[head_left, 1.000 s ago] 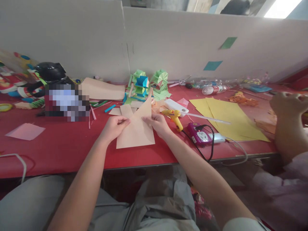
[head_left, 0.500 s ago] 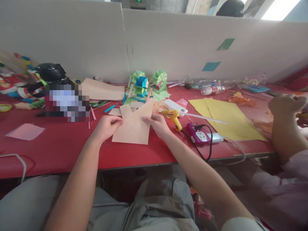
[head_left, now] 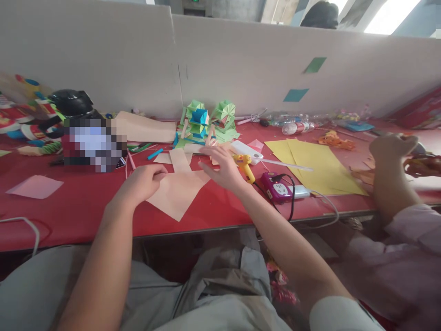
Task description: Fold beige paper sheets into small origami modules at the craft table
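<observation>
Lying flat, creased tan paper (head_left: 175,193)

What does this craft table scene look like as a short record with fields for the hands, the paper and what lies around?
Left hand: left hand curled, resting on the left edge of the tan paper sheet
Right hand: right hand open, fingers spread, above the sheet's right corner
Paper: flat on the red table, one corner pointing at the person
Right of hands: yellow hot glue gun, purple power strip, yellow paper sheets
Behind: green and blue folded paper models
Far right: another person's hand
</observation>
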The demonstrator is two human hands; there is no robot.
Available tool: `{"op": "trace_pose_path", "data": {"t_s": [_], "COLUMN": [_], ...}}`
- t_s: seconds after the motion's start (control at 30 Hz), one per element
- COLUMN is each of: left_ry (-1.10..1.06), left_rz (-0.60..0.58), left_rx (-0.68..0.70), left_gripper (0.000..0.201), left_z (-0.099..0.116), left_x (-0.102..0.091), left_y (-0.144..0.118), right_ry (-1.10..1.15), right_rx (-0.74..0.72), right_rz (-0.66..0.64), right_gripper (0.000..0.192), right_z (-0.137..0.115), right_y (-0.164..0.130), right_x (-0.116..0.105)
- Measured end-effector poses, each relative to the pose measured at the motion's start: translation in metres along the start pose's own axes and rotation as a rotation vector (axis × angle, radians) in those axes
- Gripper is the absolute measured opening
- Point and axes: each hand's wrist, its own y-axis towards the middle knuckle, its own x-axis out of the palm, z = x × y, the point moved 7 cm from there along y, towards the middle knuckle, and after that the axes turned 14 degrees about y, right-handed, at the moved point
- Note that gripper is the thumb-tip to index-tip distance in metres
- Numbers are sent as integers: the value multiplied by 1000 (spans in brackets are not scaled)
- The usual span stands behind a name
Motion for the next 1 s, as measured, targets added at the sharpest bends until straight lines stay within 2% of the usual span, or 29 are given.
{"op": "trace_pose_path", "data": {"t_s": [0.1, 0.17, 0.23, 0.33, 0.5, 0.6, 0.77, 0.9, 1.0], "left_ry": [94, 96, 58, -75, -120, -82, 40, 14, -40], "left_rz": [48, 76, 92, 82, 89, 54, 36, 38, 37], "left_rx": [35, 79, 106, 140, 23, -38, -142, -129, -76], "left_gripper": [21, 23, 23, 20, 18, 20, 20, 22, 24], "left_z": [24, 39, 44, 35, -12, -37, -62, -59, -48], "left_x": [-9, -12, -13, -11, -9, -7, -17, -20, -12], "left_y": [-4, -6, -6, -2, 4, 5, -2, -4, 0], "right_ry": [-226, -331, -367, -288, -79, -11, -79, 109, 193], "right_rx": [49, 131, 171, 176, 230, 347, 403, 356, 324], "right_rz": [-367, -535, -589, -589, -639, -610, -351, -157, -110], "right_gripper": [26, 27, 24, 21, 24, 20, 22, 23, 35], "right_z": [-11, -9, -7, -5, 14, 33, 50, 45, 45], "right_y": [9, 12, 15, 17, 4, -8, -20, -22, -20], "right_x": [35, 54, 64, 64, 43, 22, -12, -15, -1]}}
